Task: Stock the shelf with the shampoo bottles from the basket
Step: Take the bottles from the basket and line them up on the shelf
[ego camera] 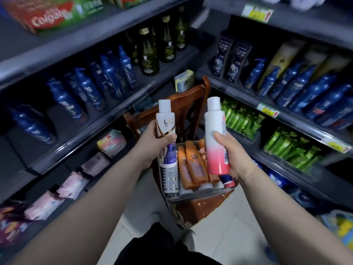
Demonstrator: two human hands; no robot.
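Left forearm (86, 197) and right forearm (286, 217): bare from the lower frame corners to the wrists.

Left hand (152, 144): bare.

Right hand (234, 157): bare, thumbnail cut short. A thin dark line crosses the wrist just below it; thread or skin crease, cannot tell.

Lower centre: black garment (162, 245), matte fabric over the legs; cut unclear.

Shoe (189, 239) beside it is white or pale grey, blurred. A second pale shape (155, 217) lies further forward; too blurred to identify.
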